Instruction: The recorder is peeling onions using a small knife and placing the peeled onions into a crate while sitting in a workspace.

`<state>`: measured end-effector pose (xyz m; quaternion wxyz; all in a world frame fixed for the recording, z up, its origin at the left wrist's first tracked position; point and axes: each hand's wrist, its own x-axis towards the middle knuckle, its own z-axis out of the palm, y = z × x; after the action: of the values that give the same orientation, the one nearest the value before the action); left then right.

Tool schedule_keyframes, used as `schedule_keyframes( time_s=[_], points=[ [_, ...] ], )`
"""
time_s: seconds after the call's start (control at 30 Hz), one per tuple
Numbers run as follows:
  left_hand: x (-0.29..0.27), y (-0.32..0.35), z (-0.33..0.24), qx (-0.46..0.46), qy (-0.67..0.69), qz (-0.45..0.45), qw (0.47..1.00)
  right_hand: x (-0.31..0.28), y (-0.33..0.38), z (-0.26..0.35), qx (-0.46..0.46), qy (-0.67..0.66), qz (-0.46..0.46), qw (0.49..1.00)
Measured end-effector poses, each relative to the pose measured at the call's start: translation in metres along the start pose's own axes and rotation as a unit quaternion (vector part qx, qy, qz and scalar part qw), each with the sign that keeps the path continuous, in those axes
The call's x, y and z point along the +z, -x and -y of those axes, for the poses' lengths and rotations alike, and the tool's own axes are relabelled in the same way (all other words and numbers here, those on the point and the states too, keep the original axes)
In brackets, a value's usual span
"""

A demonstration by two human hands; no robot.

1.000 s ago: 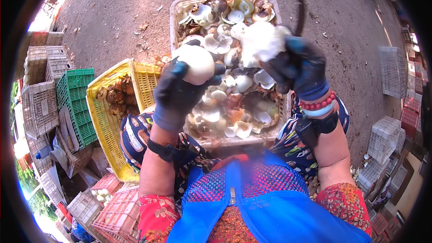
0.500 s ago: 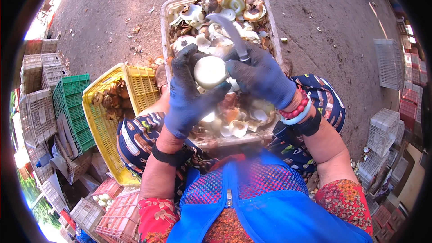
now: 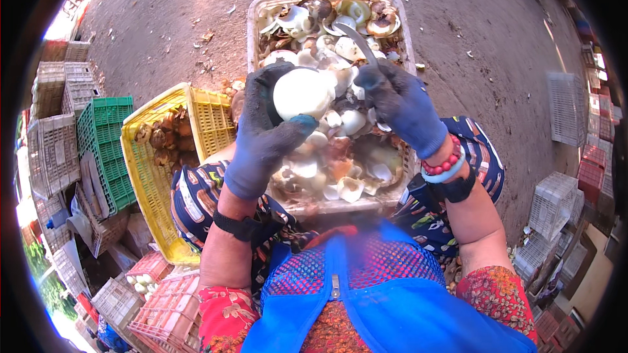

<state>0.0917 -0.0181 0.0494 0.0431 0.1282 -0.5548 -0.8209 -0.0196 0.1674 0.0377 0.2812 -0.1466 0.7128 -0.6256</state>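
Note:
My left hand (image 3: 261, 137), in a blue and black work glove, is closed round a large, smooth, white peeled onion (image 3: 305, 93). The fingers wrap its far left side and the thumb presses its near side. Just right of the onion, my right hand (image 3: 407, 110), gloved alike, grips a knife with a curved blade (image 3: 358, 39) pointing away and to the left. Blade and onion are apart. Below both hands is a pale plastic tub (image 3: 409, 33) heaped with white onion layers and brown skins (image 3: 350, 188). Most of the knife's handle is hidden in my right fist.
Left of my knee a tilted yellow crate (image 3: 216, 121) holds brown unpeeled onions (image 3: 171, 138). Farther left stand a green crate (image 3: 108, 157) and stacked pale crates (image 3: 55, 157). A red crate (image 3: 173, 304) lies lower left. More crates (image 3: 556, 202) line the right. Scraps dot the ground.
My right hand has moved right with the knife, away from the onion. My left hand has turned the onion and shifted slightly left. The whole view has shifted a little.

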Motion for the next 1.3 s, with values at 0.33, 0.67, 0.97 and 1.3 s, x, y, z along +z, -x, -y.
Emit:
schedule_keyframes(
  time_s=[0.33,0.67,0.97,1.3],
  points=[
    [0.0,-0.006,0.012,0.06,-0.137,-0.008,0.989,-0.02,0.019,0.011,-0.1,0.186,0.193,0.958],
    [0.001,-0.001,0.013,0.023,-0.2,0.057,0.978,-0.02,0.033,-0.029,-0.132,0.2,0.199,0.95],
    [-0.008,0.0,0.0,-0.03,-0.094,0.136,0.986,-0.021,0.042,0.017,0.333,-0.245,0.315,0.854],
    [-0.009,0.0,0.0,-0.044,-0.021,0.095,0.994,-0.008,0.033,0.007,0.229,-0.297,0.364,0.852]
  ],
)
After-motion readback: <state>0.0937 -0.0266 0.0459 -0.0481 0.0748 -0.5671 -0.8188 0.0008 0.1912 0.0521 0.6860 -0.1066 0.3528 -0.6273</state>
